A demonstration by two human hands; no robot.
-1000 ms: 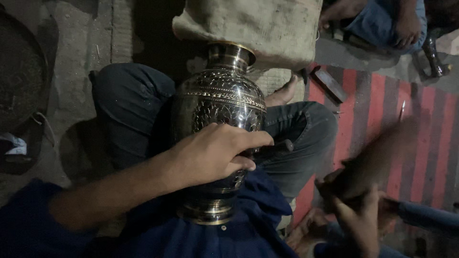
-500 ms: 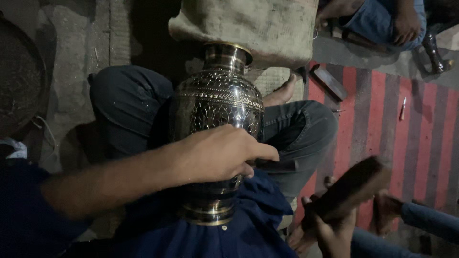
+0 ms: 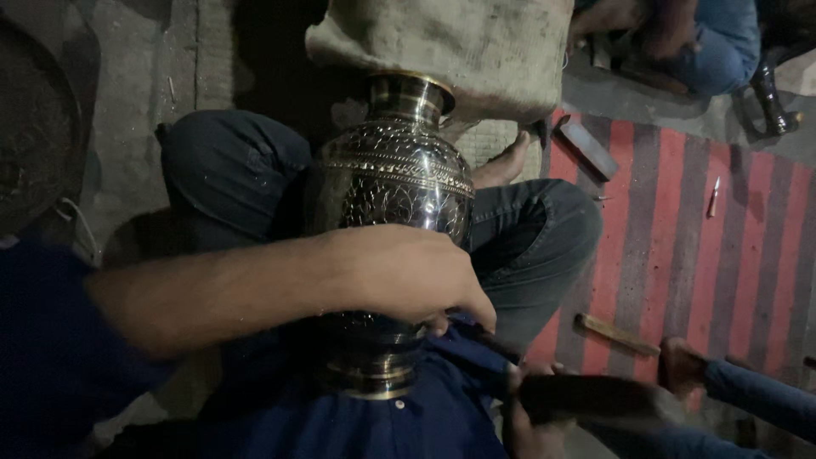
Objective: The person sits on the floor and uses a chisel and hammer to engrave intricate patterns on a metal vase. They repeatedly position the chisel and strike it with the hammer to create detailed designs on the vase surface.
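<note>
I see my left hand (image 3: 408, 276) stretched across my lap, palm down and fingers curled over the belly of the engraved metal vase (image 3: 387, 195) lying between my knees, while my right hand (image 3: 535, 421), low at the frame's edge, grips a dark wooden block (image 3: 595, 398).

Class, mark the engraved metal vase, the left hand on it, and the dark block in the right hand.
engraved metal vase (image 3: 399, 170), head view, on its patterned shoulder.
left hand (image 3: 408, 276), head view, back of the hand.
dark block (image 3: 595, 398), head view, its middle.
</note>
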